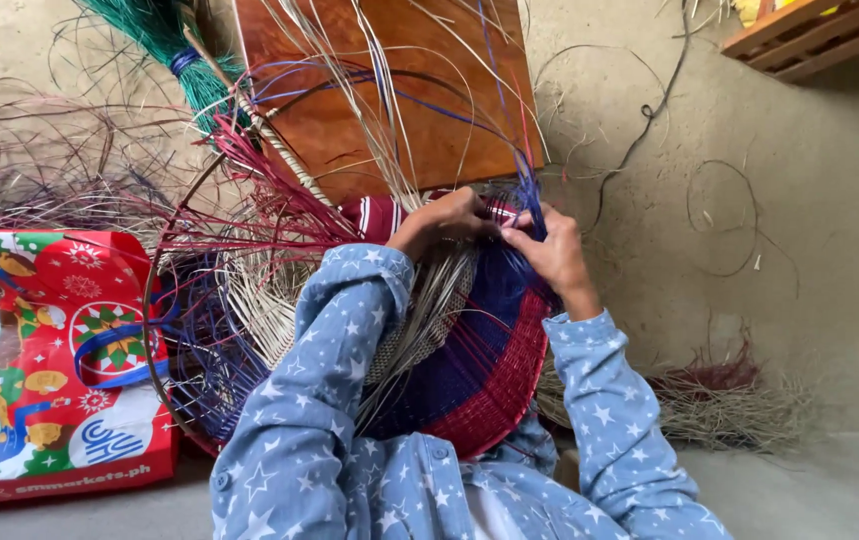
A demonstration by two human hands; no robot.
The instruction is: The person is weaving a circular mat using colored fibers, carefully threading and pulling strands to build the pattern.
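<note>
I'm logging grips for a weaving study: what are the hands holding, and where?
Both hands, left and right, pinch thin blue weaving strands at the top edge of the half-woven red and blue basket.

A home weaving spot on a bare concrete floor [829, 300]: loose dyed strands [39, 160] lie scattered about, a wooden board [389, 110] leans close by, beside a printed shopping bag [49, 360]

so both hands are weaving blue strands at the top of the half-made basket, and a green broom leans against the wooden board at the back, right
Not quite. The head view shows the left hand and right hand working blue strands on the basket, but the green thing by the wooden board is a tied bundle of green strands, not a broom.
</note>
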